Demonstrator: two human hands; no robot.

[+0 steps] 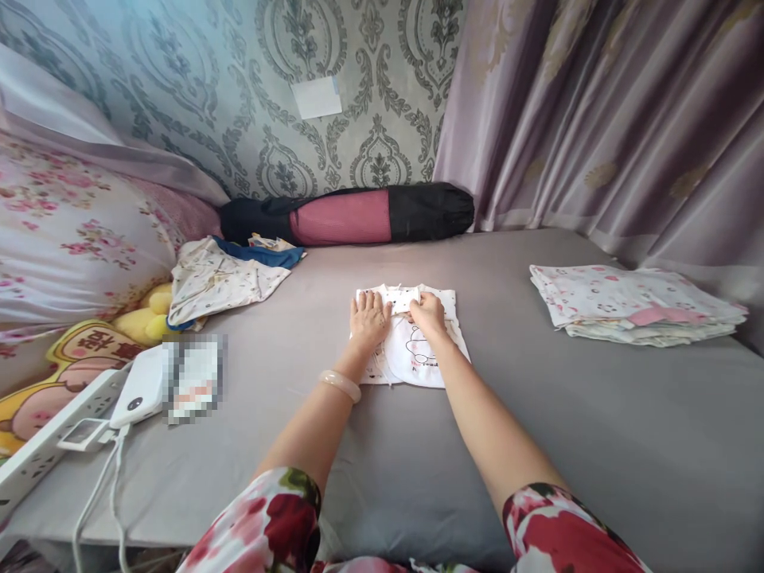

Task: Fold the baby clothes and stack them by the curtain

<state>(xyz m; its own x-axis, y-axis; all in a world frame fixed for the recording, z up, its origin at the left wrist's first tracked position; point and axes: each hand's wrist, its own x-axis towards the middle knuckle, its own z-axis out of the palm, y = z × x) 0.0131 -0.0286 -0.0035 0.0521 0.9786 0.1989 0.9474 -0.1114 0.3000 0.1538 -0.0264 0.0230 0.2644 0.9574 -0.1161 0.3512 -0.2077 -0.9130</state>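
Observation:
A small white baby garment [411, 362] lies flat on the grey bed sheet in front of me, printed with a line-drawn animal and letters. A narrow strip with dark dots, perhaps a sleeve [402, 301], is folded across its upper part. My left hand [370, 320] rests palm down on the left side of the cloth with its fingers stretched out. At the right end of the strip, my right hand [426, 314] is closed, pinching the fabric between thumb and fingers. Thin ties hang over the garment's left part. My forearms cover some of its lower edge.
A stack of folded printed cloths [633, 302] lies to the right. Left are crumpled clothes [230, 274], a yellow plush toy [146, 314], a white power bank [140, 386] with cables and a power strip [53, 430]. A black and pink roll bag [343, 216] lies against the wall.

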